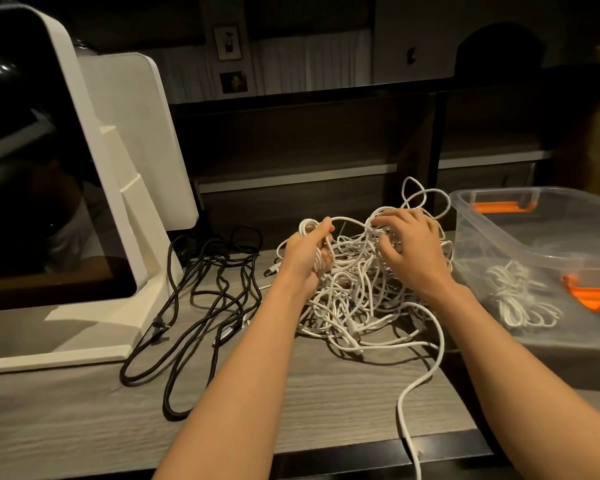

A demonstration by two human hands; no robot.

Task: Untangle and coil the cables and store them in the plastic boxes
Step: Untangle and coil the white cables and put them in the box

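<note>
On the table [84, 427], a tangled pile of white cables [357, 306] lies between loose black cables [201, 299] and a clear plastic box [534, 344]. Left hand [307, 256] has its grip closed around a gathered bundle of white loops, apparently to keep the wound part separate. Right hand [409, 251] rests on the pile, fingers bent, picking at strands; no firm hold is evident. One coiled white cable [513, 299] already sits in the box. No legible brands or writing.
</note>
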